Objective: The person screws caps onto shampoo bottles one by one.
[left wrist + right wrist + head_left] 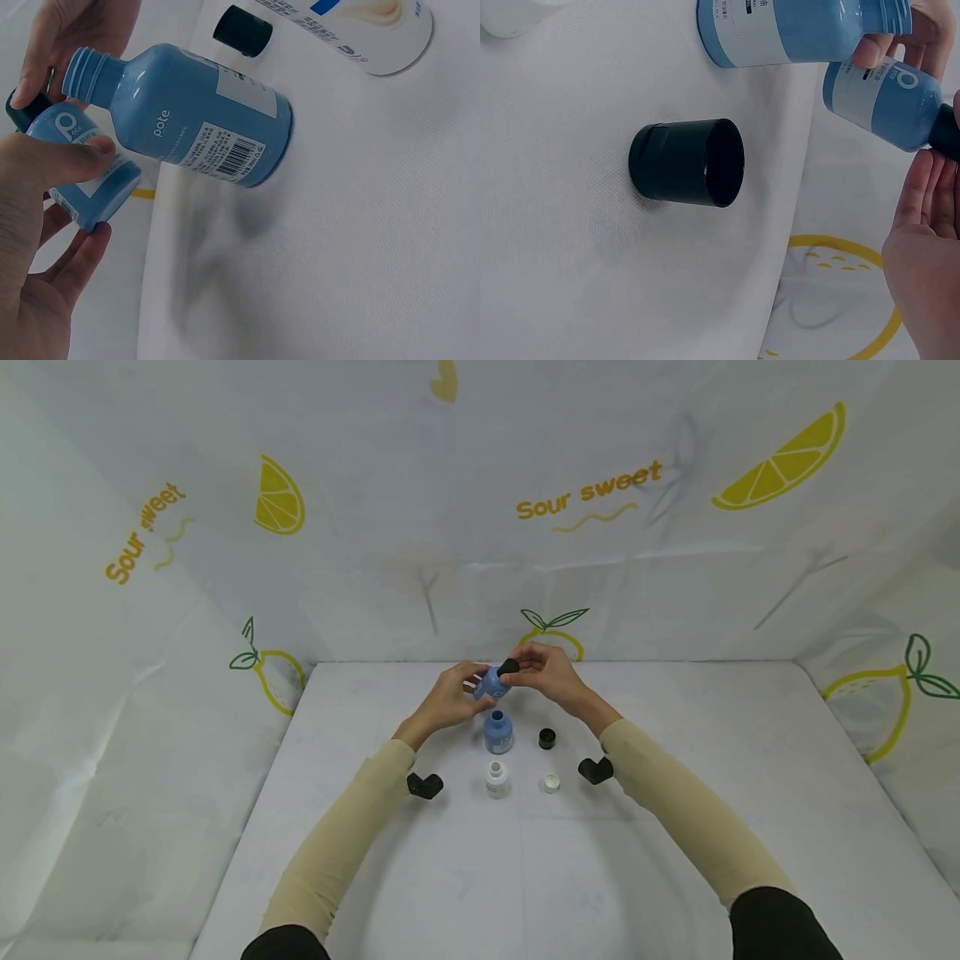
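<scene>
My left hand (448, 697) grips a blue bottle (491, 685) that leans over, above the far part of the table. Fingers and thumb wrap its body in the left wrist view. On that bottle's neck end is a black cap (508, 667), pinched by my right hand (553, 677). Just nearer stands an uncapped blue bottle (202, 112), upright on the table. Right of it, a loose black cap (686, 163) rests with its hollow end up. An uncapped white bottle (497, 780) stands closer to me, with a white cap (551, 783) to its right.
A white cloth covers the table (465, 885). White sheeting (360, 485) printed with lemons and lettering rises behind the table and at both sides. A black wrist mount (425, 786) sits under the left forearm, and another black mount (596, 770) under the right.
</scene>
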`<state>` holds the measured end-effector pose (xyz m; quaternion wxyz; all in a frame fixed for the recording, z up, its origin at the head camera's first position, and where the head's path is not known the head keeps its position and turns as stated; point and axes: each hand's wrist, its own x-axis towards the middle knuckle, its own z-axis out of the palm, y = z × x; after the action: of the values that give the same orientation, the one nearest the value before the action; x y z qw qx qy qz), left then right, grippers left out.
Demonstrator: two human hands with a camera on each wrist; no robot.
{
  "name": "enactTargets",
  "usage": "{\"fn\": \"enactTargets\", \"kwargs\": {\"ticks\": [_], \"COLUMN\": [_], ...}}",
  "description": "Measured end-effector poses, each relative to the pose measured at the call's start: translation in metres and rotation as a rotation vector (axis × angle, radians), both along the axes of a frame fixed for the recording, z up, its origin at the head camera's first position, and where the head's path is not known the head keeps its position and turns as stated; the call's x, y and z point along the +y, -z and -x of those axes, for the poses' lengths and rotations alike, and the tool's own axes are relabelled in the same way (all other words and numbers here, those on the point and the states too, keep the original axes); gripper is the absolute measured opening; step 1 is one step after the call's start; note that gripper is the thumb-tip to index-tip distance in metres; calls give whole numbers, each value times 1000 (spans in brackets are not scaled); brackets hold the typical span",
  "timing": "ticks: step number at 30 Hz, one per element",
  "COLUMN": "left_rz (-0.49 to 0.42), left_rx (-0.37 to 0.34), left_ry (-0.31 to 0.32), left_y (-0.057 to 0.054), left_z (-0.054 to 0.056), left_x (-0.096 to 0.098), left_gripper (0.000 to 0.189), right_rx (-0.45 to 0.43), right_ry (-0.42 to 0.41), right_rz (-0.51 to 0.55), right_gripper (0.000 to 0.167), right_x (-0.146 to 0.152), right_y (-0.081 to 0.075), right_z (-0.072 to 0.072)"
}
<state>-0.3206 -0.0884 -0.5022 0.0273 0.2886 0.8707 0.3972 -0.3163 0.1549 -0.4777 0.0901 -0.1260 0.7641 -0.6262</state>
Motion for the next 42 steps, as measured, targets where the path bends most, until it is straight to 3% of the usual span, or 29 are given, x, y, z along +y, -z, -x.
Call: {"fn": "enactTargets", "kwargs": {"ticks": [17,25,33,42], "left_rz": [-36,-64,-38,-65], "left_rx": [-11,-72,-127,-116], "left_ry": [-7,-35,-81,-99], "left_y": [2,7,17,33], "left_z": [-1,0,1,7], "left_x": [2,1,0,3], "left_gripper": [60,62,63,60], "right_rx": [1,18,-24,-43], "right_ry": [1,10,52,52], "right_rz": [8,30,57,52], "right_gripper": [44,40,31,21], "right_x": [3,13,22,31], "right_y": [-3,-4,-3,-2], "right_z": [-3,-2,-2,-7]}}
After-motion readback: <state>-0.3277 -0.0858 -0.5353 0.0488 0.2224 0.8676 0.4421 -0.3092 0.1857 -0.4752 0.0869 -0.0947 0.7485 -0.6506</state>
